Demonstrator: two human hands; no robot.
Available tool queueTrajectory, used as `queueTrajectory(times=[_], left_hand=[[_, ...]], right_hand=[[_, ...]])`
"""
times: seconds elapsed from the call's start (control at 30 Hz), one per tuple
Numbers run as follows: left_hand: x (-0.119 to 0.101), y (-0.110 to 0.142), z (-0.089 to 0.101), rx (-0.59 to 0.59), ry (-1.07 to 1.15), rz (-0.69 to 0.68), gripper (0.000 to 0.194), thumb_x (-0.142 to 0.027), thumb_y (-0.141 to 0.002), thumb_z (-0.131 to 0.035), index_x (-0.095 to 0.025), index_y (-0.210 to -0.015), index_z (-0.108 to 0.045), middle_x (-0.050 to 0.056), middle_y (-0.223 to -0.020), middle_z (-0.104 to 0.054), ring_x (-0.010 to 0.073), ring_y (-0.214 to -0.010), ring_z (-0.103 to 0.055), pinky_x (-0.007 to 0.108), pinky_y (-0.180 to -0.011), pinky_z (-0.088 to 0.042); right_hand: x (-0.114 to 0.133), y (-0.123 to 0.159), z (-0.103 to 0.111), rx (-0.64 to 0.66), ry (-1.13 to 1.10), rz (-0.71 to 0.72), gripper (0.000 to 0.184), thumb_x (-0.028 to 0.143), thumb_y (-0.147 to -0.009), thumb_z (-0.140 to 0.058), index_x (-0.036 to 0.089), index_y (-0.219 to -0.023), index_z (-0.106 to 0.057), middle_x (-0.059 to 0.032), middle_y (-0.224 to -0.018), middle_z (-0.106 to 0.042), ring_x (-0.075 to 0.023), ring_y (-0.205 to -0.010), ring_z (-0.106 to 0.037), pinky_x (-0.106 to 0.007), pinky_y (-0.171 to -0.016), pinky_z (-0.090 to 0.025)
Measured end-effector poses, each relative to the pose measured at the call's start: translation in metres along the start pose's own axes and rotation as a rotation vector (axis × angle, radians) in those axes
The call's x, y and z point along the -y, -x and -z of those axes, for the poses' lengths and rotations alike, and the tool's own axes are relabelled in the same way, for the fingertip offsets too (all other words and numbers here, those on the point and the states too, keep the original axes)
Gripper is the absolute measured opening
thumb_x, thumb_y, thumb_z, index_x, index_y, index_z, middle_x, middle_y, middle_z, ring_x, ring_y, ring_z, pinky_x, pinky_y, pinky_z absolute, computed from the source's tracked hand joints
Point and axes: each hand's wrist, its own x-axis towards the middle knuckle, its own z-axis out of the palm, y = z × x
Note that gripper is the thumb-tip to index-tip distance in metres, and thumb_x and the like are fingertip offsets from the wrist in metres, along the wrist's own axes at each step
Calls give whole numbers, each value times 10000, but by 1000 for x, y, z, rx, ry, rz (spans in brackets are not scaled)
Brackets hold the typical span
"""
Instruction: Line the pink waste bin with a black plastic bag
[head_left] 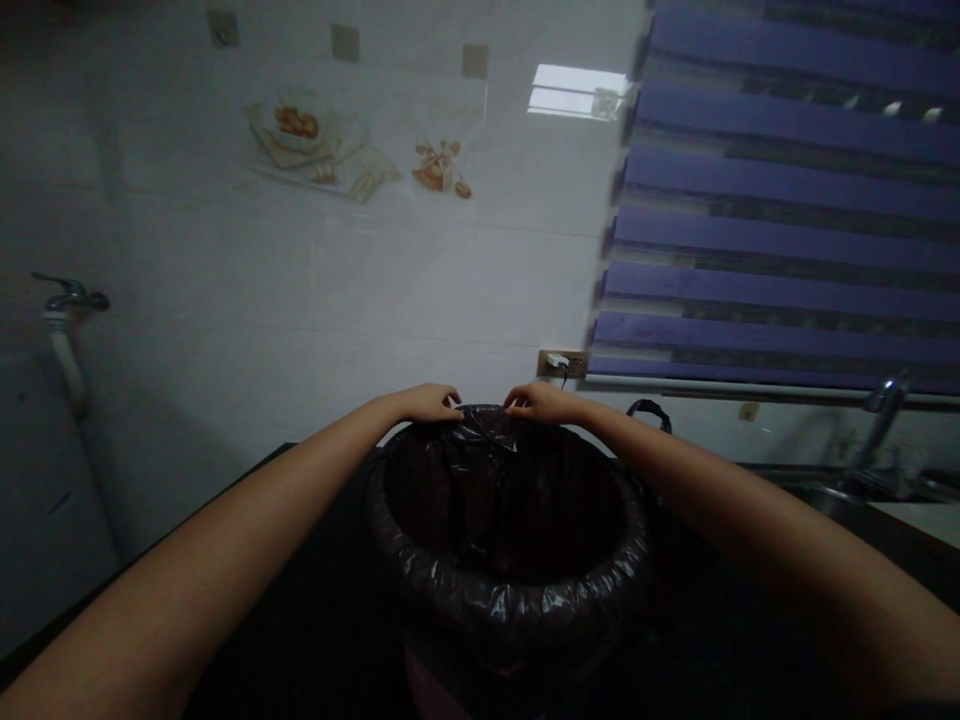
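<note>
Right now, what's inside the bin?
A dark plastic bag lines the bin, folded over its rim. Left hand and right hand pinch its far edge. The bottom is too dark to see.

Dim room: white tiled wall [300, 280], purple blind [780, 200], dark counter [315, 600], wall tap [71, 297].

My hands [427, 403] [541, 402] are on a glossy dark brown-black bin liner [510, 590], tabletop [315, 620] black, blinds [780, 200] purple-and-dark striped, wall tiles [300, 280] white with tan food prints.
</note>
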Motion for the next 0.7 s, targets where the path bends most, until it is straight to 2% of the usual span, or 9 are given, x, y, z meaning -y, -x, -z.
queueTrajectory(times=[0.1,0.27,0.47,0.63,0.7], left_hand=[[1,-1,-2,34,-15,-17,339,-360,-944,-631,-188,-1235,-626,98,-1263,-635,253,-1061,-647,465,-886,-553],[3,-1,-8,62,-24,-15,350,-358,-940,-637,-188,-1245,-622,100,-1278,-627,260,-1075,-642,470,-889,-551],[-2,1,-12,149,13,29,324,-352,-935,-645,-183,-1212,-637,92,-1240,-644,245,-1032,-655,447,-860,-562],[1,11,-4,68,123,88,390,-363,-921,-660,-183,-1263,-607,108,-1274,-632,258,-1070,-646,479,-903,-539],[6,22,3,6,206,97,482,-420,-888,-678,-165,-1287,-587,133,-1285,-642,269,-1084,-649,454,-925,-519]], right_hand=[[-1,-4,-5,50,50,25,381,284,-945,-575,86,-1254,-676,-131,-1172,-700,-209,-984,-679,-264,-835,-502],[-1,-4,-13,34,95,29,393,255,-924,-582,66,-1257,-670,-150,-1157,-699,-216,-1002,-675,-271,-858,-501],[7,-1,-13,43,116,2,420,251,-913,-602,76,-1294,-632,-155,-1185,-685,-237,-1059,-664,-289,-899,-506],[4,7,-6,63,15,-56,641,347,-908,-647,53,-1448,-466,-198,-1313,-610,-281,-1177,-622,-339,-993,-497],[-3,16,0,14,-95,-80,631,378,-939,-602,47,-1451,-440,-206,-1332,-594,-276,-1182,-618,-352,-999,-498]])
